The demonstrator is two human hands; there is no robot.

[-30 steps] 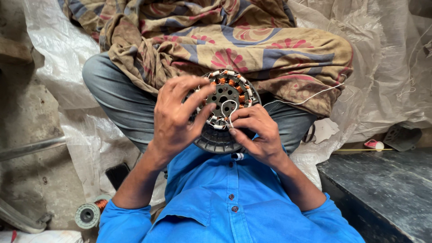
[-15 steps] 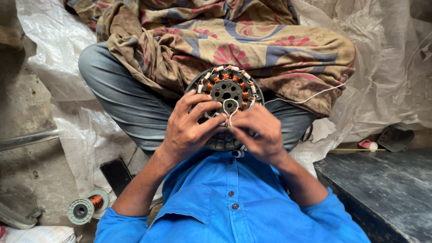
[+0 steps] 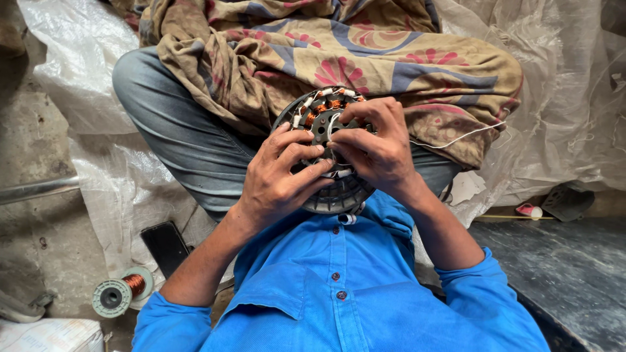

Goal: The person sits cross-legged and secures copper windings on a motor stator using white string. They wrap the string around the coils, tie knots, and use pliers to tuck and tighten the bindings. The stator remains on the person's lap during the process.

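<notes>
A round dark motor stator [image 3: 326,117] with copper windings and white slot sleeves rests on my lap, against a patterned cloth [image 3: 339,52]. My left hand [image 3: 277,176] grips its near left side, fingers curled over the core. My right hand [image 3: 375,146] covers its right side, fingers pinched at a thin white wire loop [image 3: 334,124] by the centre hole. A white cord [image 3: 450,138] trails right from under that hand. The lower rim of the stator [image 3: 332,199] shows between my wrists.
A spool of copper wire [image 3: 120,293] lies on the floor at lower left, beside a black phone [image 3: 165,246]. White plastic sheeting [image 3: 561,98] covers the ground around my legs. A dark slab [image 3: 561,274] sits at right, a metal pipe [image 3: 32,190] at left.
The view has swung so the stator sits further right and higher. My right hand has shifted up over the stator's right side, and my left fingers have closed in on the centre.
</notes>
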